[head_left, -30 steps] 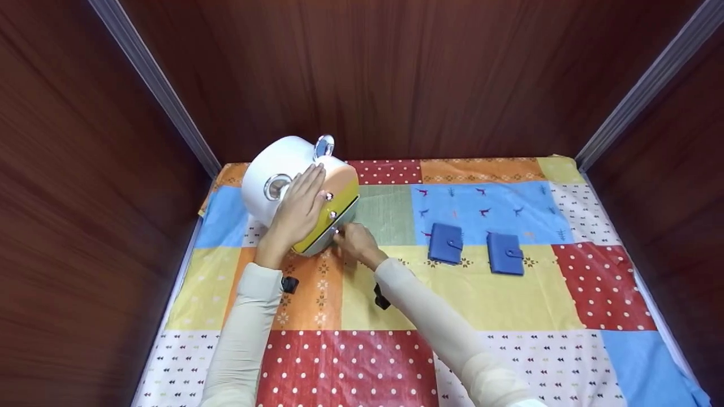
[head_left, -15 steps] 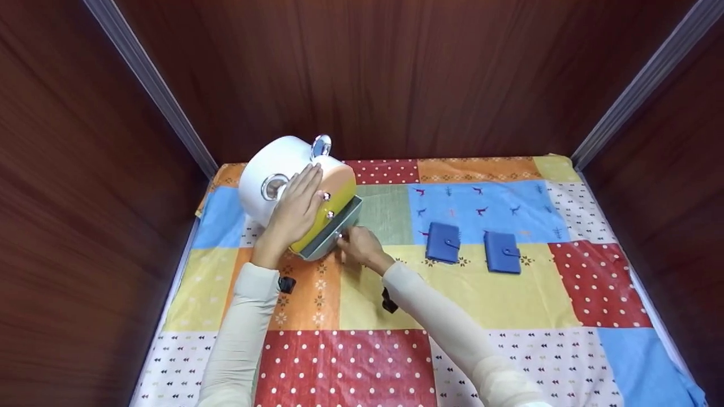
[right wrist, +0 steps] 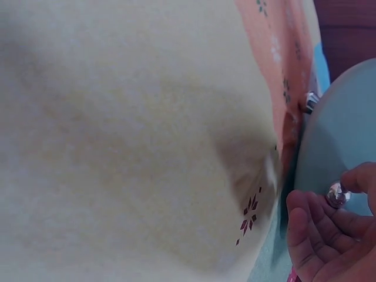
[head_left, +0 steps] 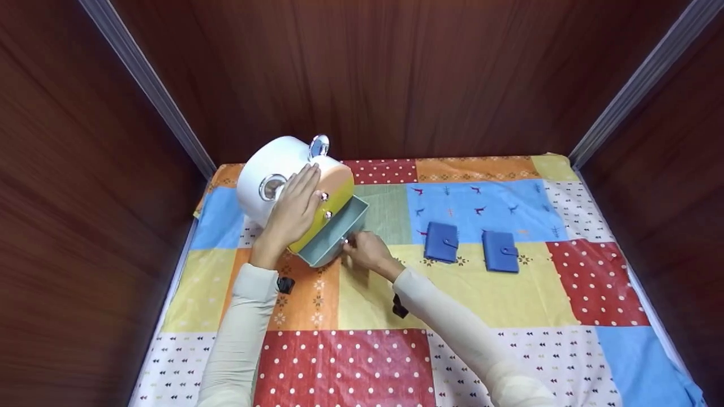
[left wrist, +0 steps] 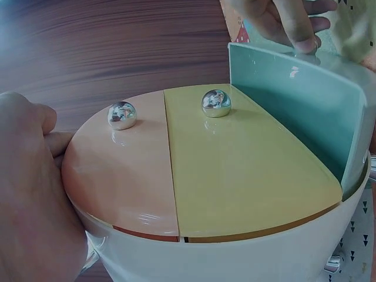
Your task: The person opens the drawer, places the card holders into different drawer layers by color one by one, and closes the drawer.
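A rounded white storage box (head_left: 277, 152) with silver trim stands at the back left of the table. Its front has an orange drawer (left wrist: 135, 182), a yellow drawer (left wrist: 252, 170) and a green drawer (head_left: 334, 232), the lowest, which is pulled out and shows no contents. My left hand (head_left: 294, 206) lies with straight fingers against the top of the box. With thumb and fingers my right hand (head_left: 367, 250) pinches the silver knob (right wrist: 338, 194) of the green drawer. The other two drawers sit closed, each with a round silver knob.
Two blue snap-strap card holders (head_left: 441, 242) lie to the right on the patchwork tablecloth (head_left: 509, 305). Dark wood-grain panels (head_left: 367, 79) enclose the table at the back and both sides.
The green drawer has slid out of the box, toward the right and front, with my right hand moving along on its knob. My left hand has stayed on the box.
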Demonstrator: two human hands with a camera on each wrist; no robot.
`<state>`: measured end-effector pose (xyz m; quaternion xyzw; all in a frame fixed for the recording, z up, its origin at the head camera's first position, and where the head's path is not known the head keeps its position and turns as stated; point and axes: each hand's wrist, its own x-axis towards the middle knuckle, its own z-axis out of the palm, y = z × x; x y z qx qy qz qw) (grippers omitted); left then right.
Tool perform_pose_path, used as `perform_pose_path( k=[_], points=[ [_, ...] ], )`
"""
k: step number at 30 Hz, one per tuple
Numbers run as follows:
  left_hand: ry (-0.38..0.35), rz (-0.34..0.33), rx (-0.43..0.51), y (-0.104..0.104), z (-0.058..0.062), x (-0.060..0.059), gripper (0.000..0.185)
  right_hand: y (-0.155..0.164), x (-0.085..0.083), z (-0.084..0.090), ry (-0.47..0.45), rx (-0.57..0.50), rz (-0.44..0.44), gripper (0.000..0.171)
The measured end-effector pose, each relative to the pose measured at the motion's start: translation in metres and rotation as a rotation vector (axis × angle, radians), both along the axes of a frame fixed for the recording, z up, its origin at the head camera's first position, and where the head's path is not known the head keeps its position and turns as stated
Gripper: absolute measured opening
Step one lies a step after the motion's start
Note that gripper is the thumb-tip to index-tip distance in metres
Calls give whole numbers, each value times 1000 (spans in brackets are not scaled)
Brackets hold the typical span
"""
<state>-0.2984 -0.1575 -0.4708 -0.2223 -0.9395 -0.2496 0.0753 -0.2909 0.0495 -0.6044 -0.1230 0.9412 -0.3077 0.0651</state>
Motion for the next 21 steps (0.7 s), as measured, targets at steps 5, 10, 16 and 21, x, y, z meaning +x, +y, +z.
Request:
perform_pose_path(
  k=[5,10,16,21],
  points=[
    [4,-4,-3,-1,0,0,57,8,7,-1,9,-11,1,24],
    [5,-7,-5,-1,-1,0,57,15,12,-2,11,-15,1,23],
    [0,-7,-3,-1,0,-1,57,23,19,-4,-6,-57,-5,20],
    [10,-10,4,0,0,-1,57,30,23,-6,33,-57,5,19]
  ],
)
